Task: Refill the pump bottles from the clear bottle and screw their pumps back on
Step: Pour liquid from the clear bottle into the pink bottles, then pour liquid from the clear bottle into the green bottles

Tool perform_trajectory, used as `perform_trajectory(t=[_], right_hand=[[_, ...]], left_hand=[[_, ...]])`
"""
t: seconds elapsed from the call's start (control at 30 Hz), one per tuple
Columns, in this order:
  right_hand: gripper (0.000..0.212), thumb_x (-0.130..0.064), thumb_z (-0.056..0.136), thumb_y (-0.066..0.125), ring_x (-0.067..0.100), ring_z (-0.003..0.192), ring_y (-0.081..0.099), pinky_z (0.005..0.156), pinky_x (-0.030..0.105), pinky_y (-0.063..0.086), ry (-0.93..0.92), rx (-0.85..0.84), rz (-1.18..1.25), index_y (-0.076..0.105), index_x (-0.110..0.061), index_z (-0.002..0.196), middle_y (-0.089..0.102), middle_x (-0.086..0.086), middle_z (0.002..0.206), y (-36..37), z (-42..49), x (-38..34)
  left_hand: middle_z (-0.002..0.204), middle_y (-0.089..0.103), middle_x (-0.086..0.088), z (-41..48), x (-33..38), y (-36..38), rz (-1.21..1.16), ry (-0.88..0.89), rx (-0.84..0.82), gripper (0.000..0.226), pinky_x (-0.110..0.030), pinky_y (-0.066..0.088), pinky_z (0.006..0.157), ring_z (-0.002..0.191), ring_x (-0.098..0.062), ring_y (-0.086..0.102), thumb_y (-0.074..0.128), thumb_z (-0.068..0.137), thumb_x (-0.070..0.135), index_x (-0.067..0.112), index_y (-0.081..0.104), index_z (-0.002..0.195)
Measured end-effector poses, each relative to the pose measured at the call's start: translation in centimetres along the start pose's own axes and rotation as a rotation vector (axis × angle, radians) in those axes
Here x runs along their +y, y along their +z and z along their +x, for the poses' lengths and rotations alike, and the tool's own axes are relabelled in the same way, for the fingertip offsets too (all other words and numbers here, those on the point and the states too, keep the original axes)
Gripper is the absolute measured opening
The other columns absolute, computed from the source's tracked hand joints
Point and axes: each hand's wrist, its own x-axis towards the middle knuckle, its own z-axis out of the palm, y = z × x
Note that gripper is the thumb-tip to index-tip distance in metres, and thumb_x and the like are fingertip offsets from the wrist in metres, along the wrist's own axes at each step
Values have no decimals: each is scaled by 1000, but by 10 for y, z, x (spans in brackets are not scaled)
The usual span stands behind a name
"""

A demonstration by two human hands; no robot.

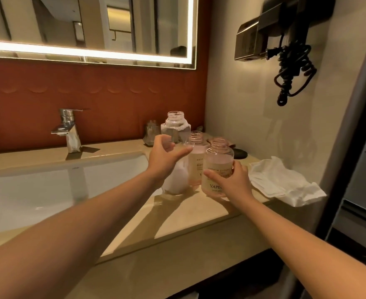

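While the right hand (231, 182) curls round the near pump bottle (218, 156), the left hand (165, 157) hovers spread before the clear bottle (175, 126).
It and the far pump bottle (196, 162) hold pinkish liquid under bare threaded necks; the clear bottle shows white foam. All stand upright on the glossy beige counter (188, 223), between a white basin (37, 190) and a crumpled white cloth (285, 182).

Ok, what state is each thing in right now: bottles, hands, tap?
clear bottle: upright, uncapped.
back pump bottle: upright, pump off.
front pump bottle: upright, pump off, held.
right hand: grips front pump bottle.
left hand: open, holds nothing, by the clear bottle.
tap: off.
mirror light: on.
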Motion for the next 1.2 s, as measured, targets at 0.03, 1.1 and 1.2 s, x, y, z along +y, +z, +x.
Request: perform_trajectory(t=[0.03, 1.1, 1.2], right_hand=[[81, -60, 60, 74, 19, 110, 51, 89, 41, 49, 1, 11, -4, 43, -23, 125, 45, -2, 120, 2, 2, 1], [36, -46, 91, 48, 14, 81, 50, 63, 22, 42, -168, -128, 376, 44, -17, 112, 53, 5, 95, 106, -115, -170], [34, -48, 91, 47, 8, 79, 48, 60, 20, 40, -165, -206, 390, 44, -19, 110, 51, -4, 90, 144, -138, -202]], left_hand=[[113, 49, 1, 4, -3, 2, -1, 0, 7, 64, -23, 41, 76, 105, -16, 49, 79, 70, 38, 24, 37, 115], [120, 50, 4, -74, 53, -202, 115, -38, 164, 75, -21, 39, 74, 100, -8, 50, 55, 83, 57, 20, 27, 142], [115, 49, 6, -100, 63, -247, 145, -30, 284, 66, -15, 35, 63, 101, -8, 50, 53, 85, 55, 21, 33, 138]])
